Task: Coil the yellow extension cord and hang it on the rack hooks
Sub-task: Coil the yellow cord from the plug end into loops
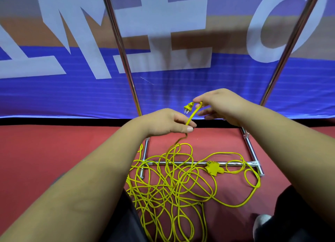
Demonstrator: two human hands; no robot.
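With right hand (217, 105) pinching cord (192, 115) behind plug (187, 107) and left hand (168, 122) pinching it just below, at frame centre, draw even loops from the tangled heap at lower centre; avoid snagging rack base (181, 163).

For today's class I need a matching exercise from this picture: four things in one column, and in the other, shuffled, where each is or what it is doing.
Things:
1 plug
2 socket end
3 left hand
4 right hand

States:
A lying on the floor at the rack's bottom bar
B pinching the yellow extension cord lower down
C dangling in the air
D holding the cord just behind the plug

Pairs: 1-C, 2-A, 3-B, 4-D
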